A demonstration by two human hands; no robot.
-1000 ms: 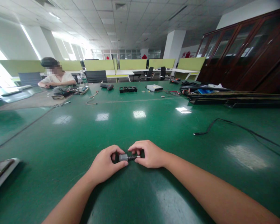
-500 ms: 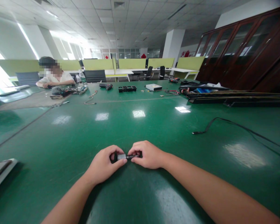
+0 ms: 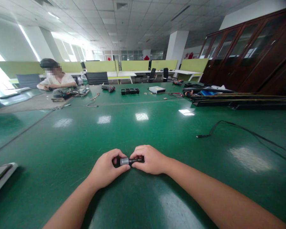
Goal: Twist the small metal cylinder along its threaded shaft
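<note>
Just above the green table (image 3: pixel 124 133), a small silver cylindrical part (image 3: pixel 124 161) with a black end lies level between my two hands. My left hand (image 3: pixel 107 168) is closed around its body, thumb in front and fingers behind; its far left end is partly hidden. From the cylinder's right side runs a dark ribbed shaft (image 3: pixel 134 160), which my right hand (image 3: pixel 151 160) pinches between thumb and fingers. The shaft's tip is partly covered by that hand. The two hands' fingertips nearly meet.
A black cable (image 3: pixel 228 122) curves across the right side. A framed flat object (image 3: pixel 4 178) sits at the left edge. Further back are a power drill (image 3: pixel 108 88), a black tray-like part (image 3: pixel 130 91), a white box (image 3: pixel 157 89) and a seated person (image 3: pixel 59 79).
My right hand has shifted slightly left and down, nearer the silver cylinder. The left hand has hardly moved and keeps its hold.
</note>
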